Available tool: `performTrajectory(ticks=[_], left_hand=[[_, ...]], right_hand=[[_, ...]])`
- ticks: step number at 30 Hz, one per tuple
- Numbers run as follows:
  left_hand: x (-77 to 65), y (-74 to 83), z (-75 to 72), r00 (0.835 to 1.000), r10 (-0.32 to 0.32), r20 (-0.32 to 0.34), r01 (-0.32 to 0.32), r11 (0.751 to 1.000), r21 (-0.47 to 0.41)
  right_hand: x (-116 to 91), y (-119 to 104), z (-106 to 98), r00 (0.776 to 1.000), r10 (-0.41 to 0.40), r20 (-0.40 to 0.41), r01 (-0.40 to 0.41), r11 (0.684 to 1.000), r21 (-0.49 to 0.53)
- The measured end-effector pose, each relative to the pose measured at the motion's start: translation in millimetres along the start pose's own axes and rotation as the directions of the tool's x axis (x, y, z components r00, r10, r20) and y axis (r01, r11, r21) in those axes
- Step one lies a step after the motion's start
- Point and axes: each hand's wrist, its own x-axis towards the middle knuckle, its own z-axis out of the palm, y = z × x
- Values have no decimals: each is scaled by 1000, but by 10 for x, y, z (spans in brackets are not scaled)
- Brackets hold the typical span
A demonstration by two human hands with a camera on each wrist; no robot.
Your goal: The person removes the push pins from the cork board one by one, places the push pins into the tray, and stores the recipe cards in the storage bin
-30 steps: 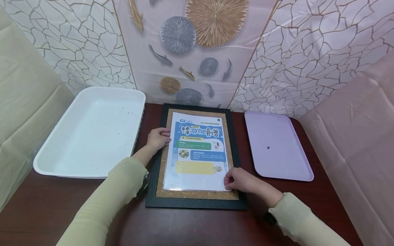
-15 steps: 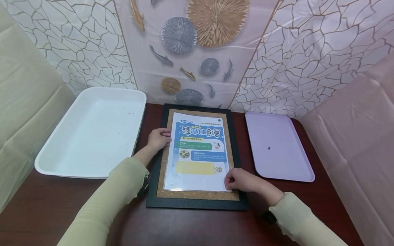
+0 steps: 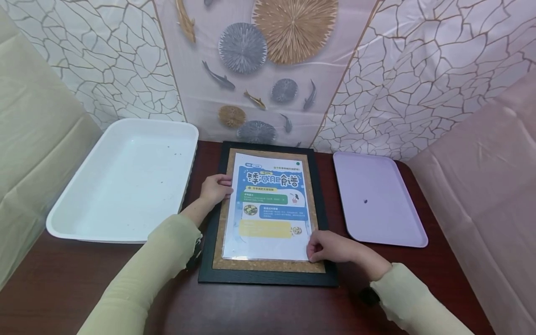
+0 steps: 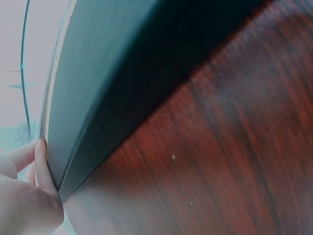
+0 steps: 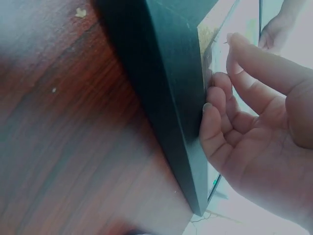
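Note:
A printed sheet in a clear sleeve (image 3: pixel 268 249) lies on a black-framed cork board (image 3: pixel 268 278) in the head view. At its upper right corner shows a green pushpin head (image 3: pixel 298 163). My left hand (image 3: pixel 215 189) rests at the sheet's left edge, fingers extended over the frame's side. My right hand (image 3: pixel 332 246) is at the sheet's lower right corner, thumb and forefinger pinched together, other fingers curled. In the right wrist view a thin dark needle (image 5: pixel 226 42) sticks out at those fingertips, like a pushpin's; its head is hidden by the fingers.
A large white tray (image 3: pixel 125 186) stands left of the board on the dark wooden table (image 3: pixel 234 311). To the right lies a flat lilac tray (image 3: pixel 377 214) with one small dark speck. Patterned cloth (image 3: pixel 268 93) hangs close behind.
My right hand and forearm have shifted slightly right and toward me. The left hand, sheet and board have stayed in place.

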Motion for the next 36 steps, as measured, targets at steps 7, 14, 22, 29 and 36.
performTrajectory(ticks=[7,14,22,29,36], left_hand=[[18,-24,16,1000,12,6,-12,1000,9],[16,-35,16,1000,14,9,-14,1000,4],[-7,-21,14,1000,13,9,-13,1000,1],[-24,-9,11,1000,16,11,-16,1000,2],[-29,-11,-5,1000,18,9,-18,1000,-2]], right_hand=[[-72,163,-43,992,53,-114,-38,991,130],[-210,375,-219,933,222,-283,-151,956,250],[-350,710,-383,878,345,-332,-193,890,414],[-431,968,-459,798,454,-396,-285,864,415],[-493,1200,-529,696,584,-418,-399,798,451]])
